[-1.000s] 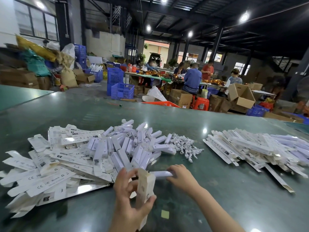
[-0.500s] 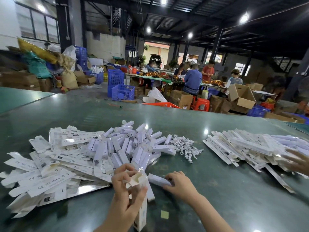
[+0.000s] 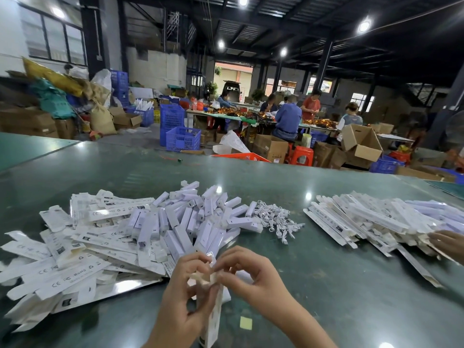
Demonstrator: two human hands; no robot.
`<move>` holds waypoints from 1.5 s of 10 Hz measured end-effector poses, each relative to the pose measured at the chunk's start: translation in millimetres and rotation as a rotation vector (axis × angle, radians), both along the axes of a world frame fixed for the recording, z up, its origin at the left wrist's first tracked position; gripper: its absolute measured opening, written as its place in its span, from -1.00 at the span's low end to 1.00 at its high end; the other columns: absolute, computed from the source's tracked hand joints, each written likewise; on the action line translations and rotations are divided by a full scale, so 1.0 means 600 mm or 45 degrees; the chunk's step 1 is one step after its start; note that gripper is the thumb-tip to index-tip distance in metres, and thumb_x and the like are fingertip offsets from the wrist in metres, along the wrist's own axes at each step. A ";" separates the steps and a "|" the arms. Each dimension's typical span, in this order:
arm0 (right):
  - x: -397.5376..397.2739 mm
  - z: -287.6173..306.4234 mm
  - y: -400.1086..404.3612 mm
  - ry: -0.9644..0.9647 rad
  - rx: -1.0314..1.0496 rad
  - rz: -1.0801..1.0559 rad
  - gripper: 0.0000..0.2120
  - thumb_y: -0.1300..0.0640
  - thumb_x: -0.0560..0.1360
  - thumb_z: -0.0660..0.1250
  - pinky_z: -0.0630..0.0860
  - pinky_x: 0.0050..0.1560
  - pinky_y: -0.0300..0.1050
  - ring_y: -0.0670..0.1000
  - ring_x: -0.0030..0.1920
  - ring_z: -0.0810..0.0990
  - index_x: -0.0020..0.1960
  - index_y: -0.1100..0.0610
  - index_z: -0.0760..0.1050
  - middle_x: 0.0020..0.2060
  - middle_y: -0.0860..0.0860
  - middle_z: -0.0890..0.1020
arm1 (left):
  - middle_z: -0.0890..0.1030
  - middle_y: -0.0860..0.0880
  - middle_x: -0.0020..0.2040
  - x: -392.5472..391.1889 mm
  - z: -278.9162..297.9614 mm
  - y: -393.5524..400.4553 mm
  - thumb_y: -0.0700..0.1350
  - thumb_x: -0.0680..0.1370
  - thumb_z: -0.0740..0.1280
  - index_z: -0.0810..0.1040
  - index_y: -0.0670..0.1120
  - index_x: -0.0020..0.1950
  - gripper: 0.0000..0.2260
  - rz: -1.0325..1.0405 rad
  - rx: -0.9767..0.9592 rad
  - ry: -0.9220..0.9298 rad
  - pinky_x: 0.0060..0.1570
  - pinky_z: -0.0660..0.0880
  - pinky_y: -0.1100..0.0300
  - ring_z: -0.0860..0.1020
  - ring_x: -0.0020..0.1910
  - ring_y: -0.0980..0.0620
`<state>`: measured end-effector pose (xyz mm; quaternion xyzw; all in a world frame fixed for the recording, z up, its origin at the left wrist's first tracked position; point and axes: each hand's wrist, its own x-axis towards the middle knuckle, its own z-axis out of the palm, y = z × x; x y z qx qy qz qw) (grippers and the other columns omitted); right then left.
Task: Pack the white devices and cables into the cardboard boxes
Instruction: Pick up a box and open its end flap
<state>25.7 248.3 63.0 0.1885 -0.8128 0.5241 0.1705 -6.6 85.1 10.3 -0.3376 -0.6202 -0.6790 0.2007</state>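
My left hand [image 3: 183, 302] grips a slim white cardboard box [image 3: 212, 320], held upright just above the green table [image 3: 326, 285]. My right hand [image 3: 248, 275] pinches the open flaps at the box's top; a white device's end shows behind its fingers. Ahead lies a heap of white devices [image 3: 190, 222]. Left of it spreads a pile of flat white box sleeves [image 3: 62, 257]. A small bundle of white cables [image 3: 276, 219] lies to the right of the devices.
A second pile of filled white boxes [image 3: 381, 222] lies at the right, with another person's hand [image 3: 449, 244] on it. A small yellow paper square [image 3: 245, 323] lies near me. Beyond the table people sit among blue crates [image 3: 183, 138] and cardboard cartons [image 3: 361, 141].
My right hand lifted a white device from the table and came to the top of the box. My left hand raised the box more upright. Another hand came in at the right.
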 end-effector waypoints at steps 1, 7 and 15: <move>0.009 0.020 -0.014 0.202 0.017 0.137 -0.88 0.45 0.37 0.40 0.44 -0.09 -0.41 -0.10 -0.23 0.54 -0.16 0.29 0.58 -0.19 0.14 0.62 | 0.50 0.20 0.04 0.019 0.015 0.043 0.03 0.50 0.31 0.40 0.25 0.05 -0.82 -0.031 0.037 -0.045 -0.12 0.46 0.43 0.56 -0.03 0.19; 0.017 -0.043 -0.024 0.241 -0.080 -0.229 -0.64 0.09 0.37 0.45 0.50 0.10 -0.17 -0.11 0.04 0.49 0.07 -0.25 0.47 -0.09 -0.36 0.52 | 0.64 -0.09 -0.17 0.009 -0.011 0.022 -0.18 0.49 0.40 0.48 -0.23 0.07 -0.78 -0.327 0.135 -0.532 -0.22 0.48 0.39 0.56 -0.23 0.15; -0.026 -0.066 0.101 -0.237 -0.438 -0.455 -0.81 0.35 0.53 0.27 0.56 -0.21 -0.27 -0.06 -0.33 0.63 0.02 0.13 0.59 -0.25 0.02 0.69 | 0.57 -0.02 -0.20 0.033 -0.029 0.042 0.04 0.55 0.15 0.44 -0.07 0.17 -0.71 -0.146 0.138 -0.418 -0.04 0.44 0.15 0.51 -0.24 0.05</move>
